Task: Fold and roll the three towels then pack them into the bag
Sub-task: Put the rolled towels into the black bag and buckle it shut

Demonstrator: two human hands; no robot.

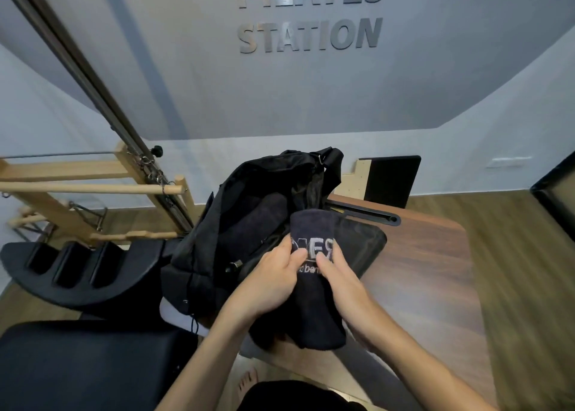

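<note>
Both thumbs pinch the rolled dark navy terry towel with grey stitched lettering (314,273): left hand (273,281) grips its left side, right hand (342,281) its right. Roll is held upright at the mouth of the open black fabric bag (249,199) (another dark roll already inside). Bag sits on a wooden table (435,280).

From my remote seat I count two hands, left (267,281) and right (340,281); two rolled dark towels, one held (314,304), one inside (258,220); one black bag (249,177); one wooden table (435,270); one bare foot (248,381).
</note>
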